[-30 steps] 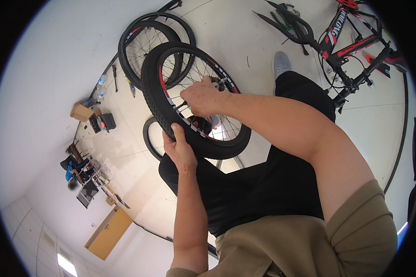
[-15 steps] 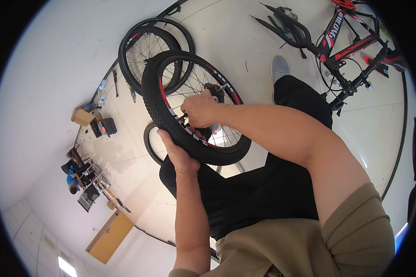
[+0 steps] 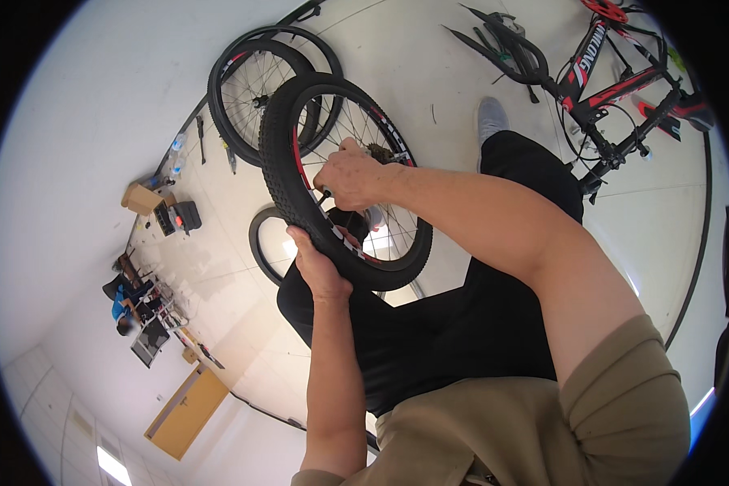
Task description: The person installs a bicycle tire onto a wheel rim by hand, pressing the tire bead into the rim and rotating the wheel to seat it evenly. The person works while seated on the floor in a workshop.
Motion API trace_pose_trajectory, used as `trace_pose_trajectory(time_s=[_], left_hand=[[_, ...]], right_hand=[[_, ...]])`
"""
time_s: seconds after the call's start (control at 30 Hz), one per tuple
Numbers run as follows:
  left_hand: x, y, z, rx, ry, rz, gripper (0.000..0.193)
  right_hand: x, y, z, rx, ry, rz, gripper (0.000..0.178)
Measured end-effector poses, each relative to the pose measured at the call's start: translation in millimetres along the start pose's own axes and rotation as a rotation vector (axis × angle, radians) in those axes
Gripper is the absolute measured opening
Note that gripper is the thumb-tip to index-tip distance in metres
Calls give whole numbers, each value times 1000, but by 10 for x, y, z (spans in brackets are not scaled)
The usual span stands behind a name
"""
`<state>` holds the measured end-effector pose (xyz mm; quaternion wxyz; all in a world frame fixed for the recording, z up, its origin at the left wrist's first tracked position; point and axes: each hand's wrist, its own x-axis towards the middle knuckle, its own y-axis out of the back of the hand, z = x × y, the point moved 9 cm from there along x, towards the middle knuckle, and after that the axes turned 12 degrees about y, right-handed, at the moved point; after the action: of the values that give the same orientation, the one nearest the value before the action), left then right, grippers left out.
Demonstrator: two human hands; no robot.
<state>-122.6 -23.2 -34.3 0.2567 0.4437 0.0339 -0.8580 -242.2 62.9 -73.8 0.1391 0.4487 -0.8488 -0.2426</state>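
Note:
A bicycle wheel [image 3: 281, 190] with a knobby black tyre and a red, white and black rim stands tilted over my legs. My left hand [image 3: 322, 271] grips the tyre at its near lower side, thumb on the outside and fingers partly hidden behind it. My right hand [image 3: 351, 176] is closed at the inner side of the rim, in front of the spokes. A small black piece [image 3: 326, 195] shows below its fingers at the rim; most of what it holds is hidden. Beyond the right hand, the sprocket cassette [image 3: 386, 154] sits at the hub.
More wheels and tyres [image 3: 216, 101] rest behind, against the wall. A loose tyre [image 3: 255, 243] lies left of my knee. A black and red bicycle frame [image 3: 583, 73] is at the far right. An open cardboard box [image 3: 142, 198] and toolbox [image 3: 188, 216] stand left; a person [image 3: 121, 312] sits farther off.
The wheel has tipped and shifted slightly away from me and to the right. My right hand has moved a little upward with it; my left hand keeps its grip on the tyre.

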Motion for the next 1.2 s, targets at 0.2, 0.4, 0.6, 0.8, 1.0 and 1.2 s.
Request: trace_pose_trajectory(time_s=[0.2,0.4,0.6,0.8,1.0,1.2], left_hand=[[-3,11,-38,-59,6,-54,75],[37,-14,-24,-77,-3,-29,73],[-1,30,-86,-76,35,-4,74],[20,29,331,-70,-85,-157,47],[230,-137,776,259,-92,36,46],[301,-265,590,146,227,-142,34]], right_hand=[[-85,-96,-31,112,-144,12,38],[-103,-157,11,191,-209,58,41],[-57,-94,11,79,-104,-78,36],[-129,50,-157,-60,-91,-191,23],[-145,85,-167,-88,-84,-135,19],[-150,90,-254,-154,6,-258,21]])
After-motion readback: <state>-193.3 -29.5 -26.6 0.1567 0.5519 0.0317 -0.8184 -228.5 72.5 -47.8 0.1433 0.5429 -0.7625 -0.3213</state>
